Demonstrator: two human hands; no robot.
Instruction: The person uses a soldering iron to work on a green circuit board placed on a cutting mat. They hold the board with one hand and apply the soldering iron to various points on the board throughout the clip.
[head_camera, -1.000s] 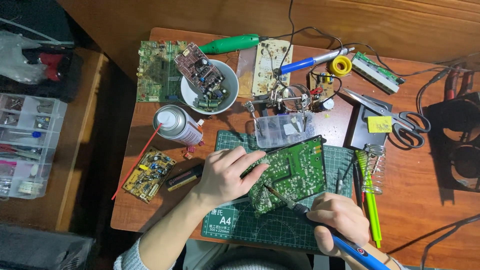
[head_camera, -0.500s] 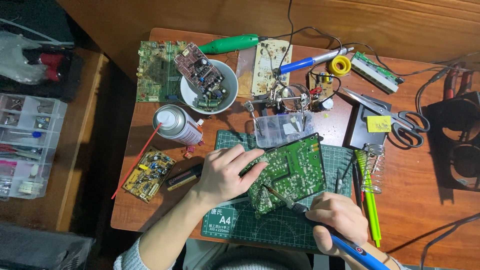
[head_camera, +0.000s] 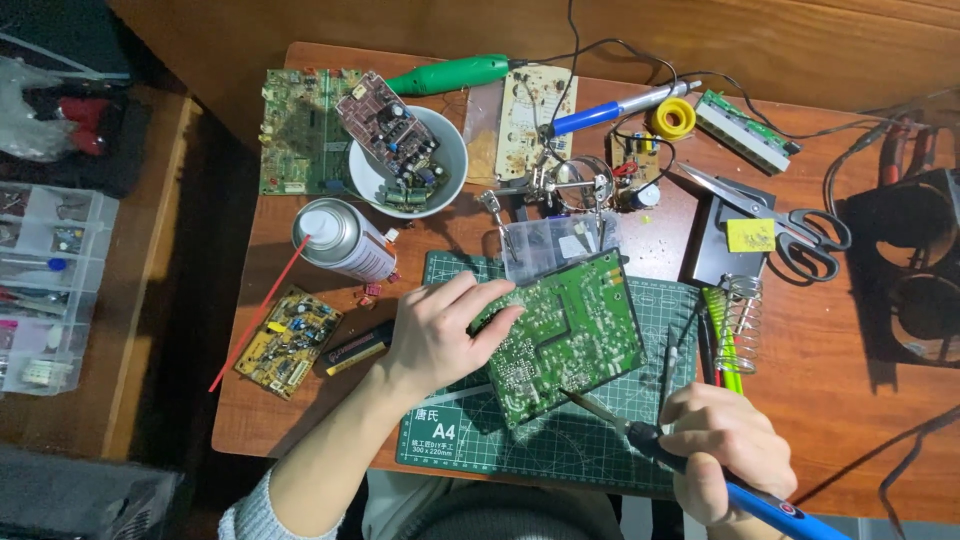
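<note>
Two bare hands; the left hand (head_camera: 437, 338) has a light grey knitted sleeve pushed back near the elbow

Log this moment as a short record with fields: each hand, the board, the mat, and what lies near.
left hand: fingers spread on the left edge of the green circuit board, pressing it down
right hand: grips a blue-handled soldering iron, tip at the board's lower edge
board: lies tilted on the green cutting mat
behind the board: clear plastic box
left of the mat: spray can, small yellow board
right of the mat: coil iron stand, scissors
</note>
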